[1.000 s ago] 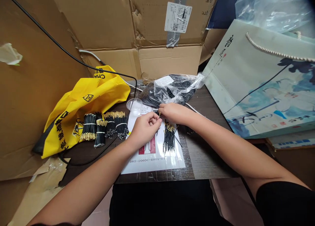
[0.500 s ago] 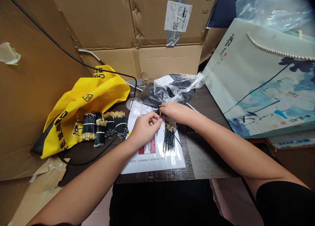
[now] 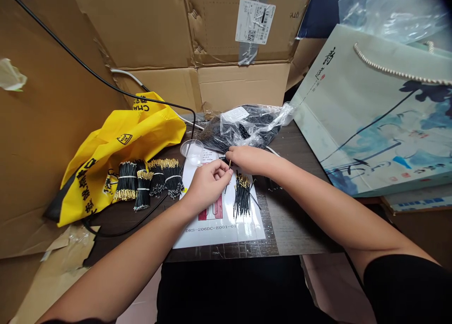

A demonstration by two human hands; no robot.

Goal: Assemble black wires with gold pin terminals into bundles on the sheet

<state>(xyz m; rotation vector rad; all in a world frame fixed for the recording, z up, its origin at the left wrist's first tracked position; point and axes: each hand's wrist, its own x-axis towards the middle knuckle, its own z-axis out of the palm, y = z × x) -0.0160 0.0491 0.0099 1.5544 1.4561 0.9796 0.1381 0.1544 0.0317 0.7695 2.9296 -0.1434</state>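
My left hand [image 3: 208, 180] is closed over the printed sheet [image 3: 212, 239], thumb and forefinger pinching a short black wire with a gold terminal [image 3: 230, 164] that stands up from the fingertips. Close beside it, my right hand [image 3: 245, 158] is curled with its fingers pointing down. Its fingertips are mostly hidden, and whatever they grip cannot be made out. Just right of the left hand lies a loose pile of black wires with gold ends [image 3: 242, 197] on the sheet.
Several banded wire bundles [image 3: 143, 185] lie left of the sheet, before a yellow bag [image 3: 123, 140]. A clear round lid [image 3: 191, 149] and a plastic bag of black wires [image 3: 243, 128] sit behind. A paper gift bag [image 3: 381, 121] stands right; cardboard boxes [image 3: 243, 86] wall the back.
The right hand has shifted very slightly left, near the gold terminal. The left hand keeps its pinch, and the whole view has tilted a little.
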